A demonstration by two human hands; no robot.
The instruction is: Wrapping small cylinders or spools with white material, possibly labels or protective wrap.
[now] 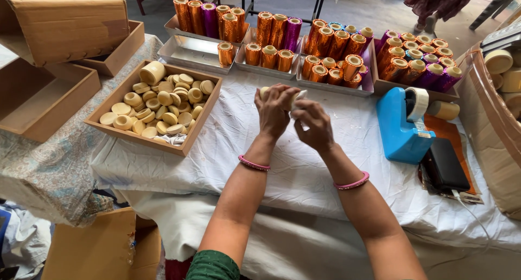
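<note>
- The left hand [273,112] and right hand [313,125] are together above the white cloth [282,166], both clasped on a pale cream roll [264,92] that lies sideways between the fingers.
- Only one rounded end of that roll shows past the left hand; a bit of white wrapping [299,97] sticks out at the other end, though what it is cannot be told for sure.
- Each wrist has one pink bangle.
- Left of the hands sits one wooden tray [202,117] of cream discs [163,107], too heaped to count.
- Beyond the hands stand four trays of foil-wrapped rolls [336,54], orange and purple, several dozen.
- Right of the hands: one blue tape dispenser [399,125] and one black pouch [445,165].
</note>
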